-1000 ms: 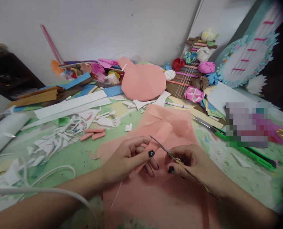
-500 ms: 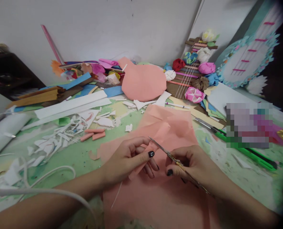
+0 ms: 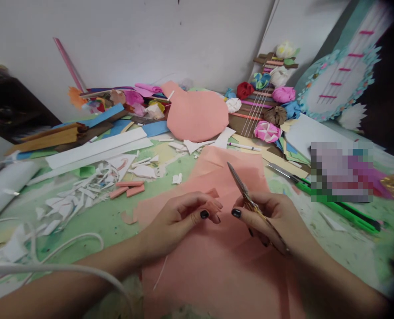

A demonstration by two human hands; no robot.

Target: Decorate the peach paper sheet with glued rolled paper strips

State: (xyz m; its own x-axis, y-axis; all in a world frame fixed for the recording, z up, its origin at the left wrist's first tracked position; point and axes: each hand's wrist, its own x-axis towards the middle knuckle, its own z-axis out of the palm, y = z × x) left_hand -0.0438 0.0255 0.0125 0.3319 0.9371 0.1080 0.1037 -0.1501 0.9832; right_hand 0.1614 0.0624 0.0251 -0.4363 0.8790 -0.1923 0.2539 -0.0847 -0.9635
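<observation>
My right hand [image 3: 272, 221] is closed around a pair of scissors [image 3: 239, 180], whose blades are together and point up and away. Left of it, my left hand [image 3: 183, 215] pinches a small piece of salmon-coloured paper [image 3: 213, 203], partly covered by the fingers. Both hands are above a large creased sheet of salmon paper [image 3: 217, 274] spread over the table. The scissors and the small piece are apart. A salmon cut-out with a round body and a neck [image 3: 197, 116] leans at the back.
White paper scraps [image 3: 74, 195] and small salmon strips [image 3: 127, 188] lie to the left. A green utility knife [image 3: 343, 210] with its blade out is at the right. White cable [image 3: 80, 270] crosses the front left. Paper flowers [image 3: 268, 131] and a decorated paper guitar [image 3: 336, 88] stand behind.
The scissors have swung upright and away from the small paper piece. My left fingers have drawn closer together around that piece, which now shows less.
</observation>
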